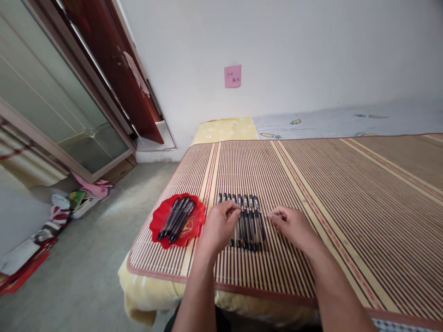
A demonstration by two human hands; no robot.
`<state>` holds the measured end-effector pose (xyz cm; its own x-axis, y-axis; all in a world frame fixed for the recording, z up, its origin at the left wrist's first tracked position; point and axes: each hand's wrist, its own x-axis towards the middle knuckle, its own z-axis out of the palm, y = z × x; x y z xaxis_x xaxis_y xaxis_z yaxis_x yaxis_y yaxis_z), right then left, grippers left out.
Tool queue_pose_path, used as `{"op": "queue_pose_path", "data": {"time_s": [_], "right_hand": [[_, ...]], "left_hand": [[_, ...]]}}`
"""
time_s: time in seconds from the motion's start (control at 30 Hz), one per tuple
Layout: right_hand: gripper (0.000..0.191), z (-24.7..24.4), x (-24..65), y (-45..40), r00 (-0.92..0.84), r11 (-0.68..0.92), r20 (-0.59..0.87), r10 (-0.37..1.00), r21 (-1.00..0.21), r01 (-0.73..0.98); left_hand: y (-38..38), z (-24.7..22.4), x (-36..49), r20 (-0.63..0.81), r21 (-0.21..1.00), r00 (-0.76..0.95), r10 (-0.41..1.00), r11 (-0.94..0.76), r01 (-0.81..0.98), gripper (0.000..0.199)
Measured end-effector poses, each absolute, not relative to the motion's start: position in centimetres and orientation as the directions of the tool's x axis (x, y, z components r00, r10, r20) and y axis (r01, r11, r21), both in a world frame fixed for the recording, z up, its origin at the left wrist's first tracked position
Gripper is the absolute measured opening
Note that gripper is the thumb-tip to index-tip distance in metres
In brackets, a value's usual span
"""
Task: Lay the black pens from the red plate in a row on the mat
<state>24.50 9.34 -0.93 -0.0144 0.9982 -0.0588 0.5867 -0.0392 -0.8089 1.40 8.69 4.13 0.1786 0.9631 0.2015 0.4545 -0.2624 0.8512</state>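
Observation:
Several black-capped pens (246, 226) with clear barrels lie side by side in a row on the striped mat. My left hand (221, 223) is over the left part of this row, its fingers curled and closed, hiding the middles of the leftmost pens. What its fingers hold, if anything, is hidden. Just right of the row, my right hand (289, 223) hovers with thumb and fingers drawn together, nothing visible in them. Left of my left hand is a red wavy-edged plate (159, 216), with several more pens (176, 219) bunched on it.
The bamboo mat (277, 175) covers a bed with a yellow sheet (155, 290) hanging over its near edge. Behind stands a white wall bearing a pink note (232, 76). To the left are a brown door (128, 69), a glass-panelled frame (79, 115) and clutter (62, 212) on the floor.

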Motion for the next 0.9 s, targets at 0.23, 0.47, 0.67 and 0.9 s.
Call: {"op": "queue_pose_path", "data": {"time_s": [0.23, 0.47, 0.67, 0.9], "right_hand": [[0.03, 0.5, 26.5, 9.3, 0.168, -0.011, 0.084, 0.982, -0.868, 0.496], [0.044, 3.6, 26.0, 7.4, 0.142, 0.093, 0.142, 0.98, -0.948, 0.304], [0.037, 3.1, 25.1, 1.2, -0.176, 0.064, 0.003, 0.984, -0.938, 0.342], [0.036, -2.3, 23.5, -11.0, -0.562, -0.229, -0.271, 0.781, -0.962, 0.147]], "left_hand": [[8.1, 4.6, 1.5, 0.24, 0.797, 0.183, 0.953, -0.301, 0.523, 0.018], [5.8, 7.2, -2.3, 0.26, 0.736, 0.177, 0.949, -0.313, 0.6, 0.017], [-0.7, 6.9, -10.2, 0.193, 0.63, 0.055, 0.98, -0.167, 0.758, 0.027], [-16.7, -8.1, -14.6, -0.269, 0.75, -0.282, 0.921, 0.384, 0.538, 0.045]]}}
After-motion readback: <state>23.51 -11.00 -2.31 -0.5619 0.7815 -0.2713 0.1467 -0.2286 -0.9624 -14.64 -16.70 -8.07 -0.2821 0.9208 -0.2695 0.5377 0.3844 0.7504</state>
